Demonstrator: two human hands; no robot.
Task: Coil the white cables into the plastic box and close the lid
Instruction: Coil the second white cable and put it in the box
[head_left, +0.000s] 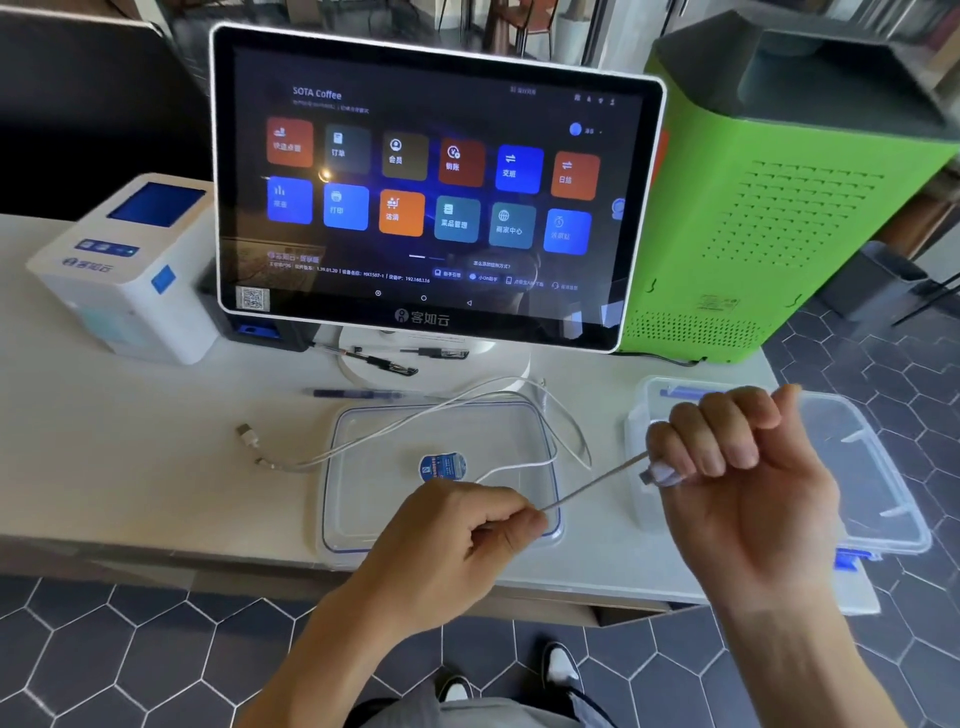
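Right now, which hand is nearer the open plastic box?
The right hand: it holds the white cable's plug end directly over the plastic box. The left hand pinches the cable over the lid, to the box's left.

Lid (363, 519) flat on counter (130, 467) before monitor (431, 197); box (878, 467) right of lid; cables (415, 421) across lid, plugs left; printer (124, 275) behind left; pens (384, 361) at monitor base

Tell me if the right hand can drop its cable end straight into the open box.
Probably yes: the right hand holds the cable end just over the plastic box, which stands open with nothing above it.
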